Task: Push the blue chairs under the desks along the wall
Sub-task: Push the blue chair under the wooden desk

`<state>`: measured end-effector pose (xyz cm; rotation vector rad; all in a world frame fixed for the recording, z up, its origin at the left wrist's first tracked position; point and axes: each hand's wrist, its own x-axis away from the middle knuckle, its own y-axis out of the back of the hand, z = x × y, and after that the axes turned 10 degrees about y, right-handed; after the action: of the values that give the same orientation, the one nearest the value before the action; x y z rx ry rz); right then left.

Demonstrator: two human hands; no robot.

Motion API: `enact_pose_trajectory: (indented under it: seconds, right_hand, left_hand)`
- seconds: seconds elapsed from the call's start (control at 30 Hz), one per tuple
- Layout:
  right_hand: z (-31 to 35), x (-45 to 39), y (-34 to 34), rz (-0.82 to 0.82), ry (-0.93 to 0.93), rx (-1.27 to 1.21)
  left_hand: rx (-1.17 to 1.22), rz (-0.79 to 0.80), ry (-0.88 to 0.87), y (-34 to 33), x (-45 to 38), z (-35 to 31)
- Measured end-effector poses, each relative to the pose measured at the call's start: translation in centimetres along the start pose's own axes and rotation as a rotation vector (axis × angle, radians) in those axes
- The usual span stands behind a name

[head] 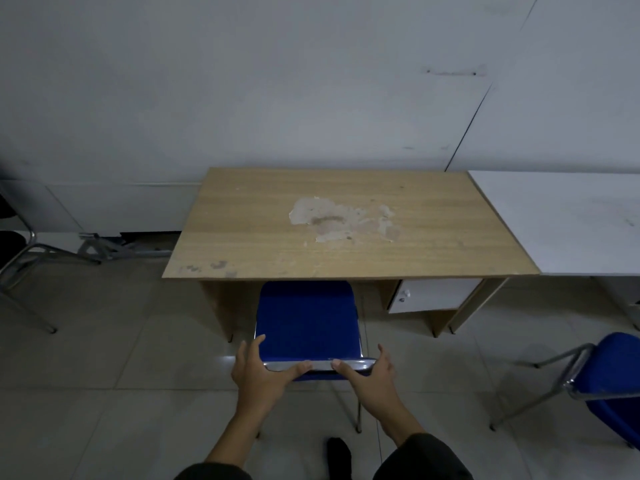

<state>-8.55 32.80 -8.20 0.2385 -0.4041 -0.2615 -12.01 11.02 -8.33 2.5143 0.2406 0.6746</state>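
Both hands, left hand [263,370] and right hand [367,370], grip the backrest of the chair [308,320] facing the desk [346,223]. Push evenly and straight so the chair legs clear the desk's side panels.

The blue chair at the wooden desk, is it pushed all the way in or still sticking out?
Partly in. The blue chair has its seat front under the wooden desk; its backrest remains outside.

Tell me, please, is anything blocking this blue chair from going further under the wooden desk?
Nothing visible: the blue chair sits in the open gap under the wooden desk, left of the drawer unit.
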Motion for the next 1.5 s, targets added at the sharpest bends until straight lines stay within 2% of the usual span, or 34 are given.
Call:
enact_pose_trajectory:
  seconds: [0.47, 0.9, 1.5]
  right_hand:
    - [6.0, -12.4, -2.5, -0.063, 0.022, -0.044]
    - [8.4, -20.5, -4.0, -0.087, 0.050, -0.068]
    - [10.0, -25.5, -4.3, -0.060, 0.110, -0.123]
  left_hand:
    - [0.009, -0.028, -0.017, -0.8, -11.8, -7.6]
    - [0.016, -0.073, -0.072, -1.8, -19.8, -11.6]
    - [0.053, -0.045, -0.056, -3.0, -23.8, -14.1]
